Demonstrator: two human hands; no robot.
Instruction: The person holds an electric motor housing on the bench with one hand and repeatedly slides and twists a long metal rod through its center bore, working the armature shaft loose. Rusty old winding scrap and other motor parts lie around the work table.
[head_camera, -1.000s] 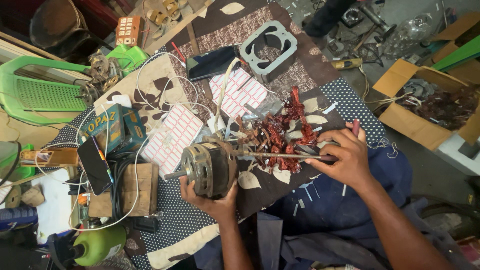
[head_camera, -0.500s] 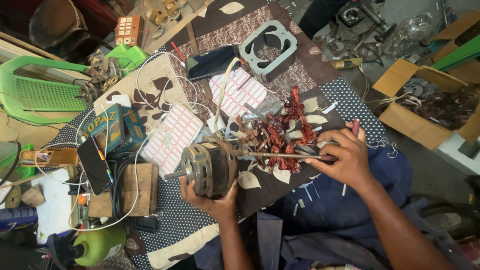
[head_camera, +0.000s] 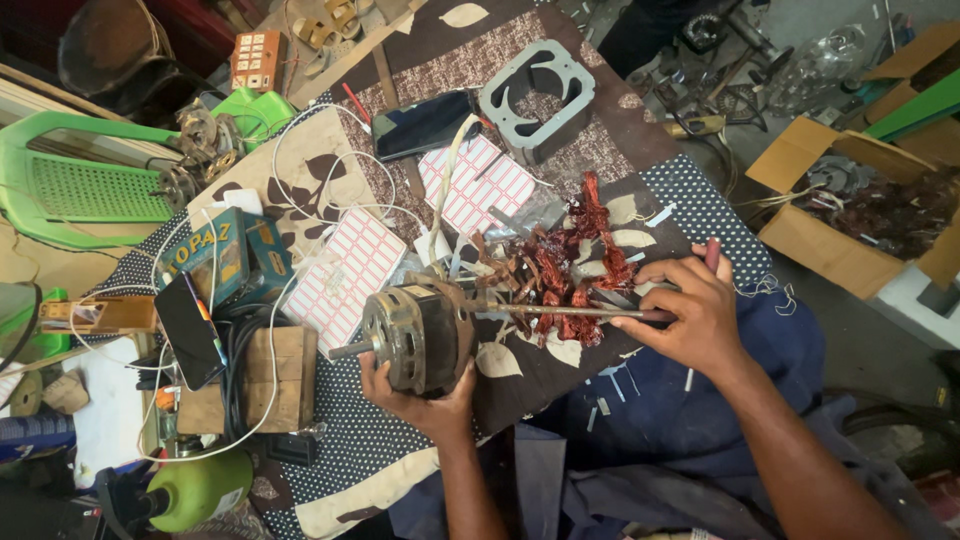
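Patchwork cloth (head_camera: 640, 130) w/ copper wire scraps (head_camera: 570, 270) unchanged vs 1 s ago; motor (head_camera: 420, 335) still gripped from below by left hand (head_camera: 425, 395), right hand (head_camera: 690, 310) still clenched on screwdriver (head_camera: 570, 312) — prying w/o visible progress.

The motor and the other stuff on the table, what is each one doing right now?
motor: held up on its side by the left hand
screwdriver: gripped by the right hand, shaft pushed into the motor
copper wire: loose, tangled pile on the cloth
phone: flat, screen dark
cardboard box: open
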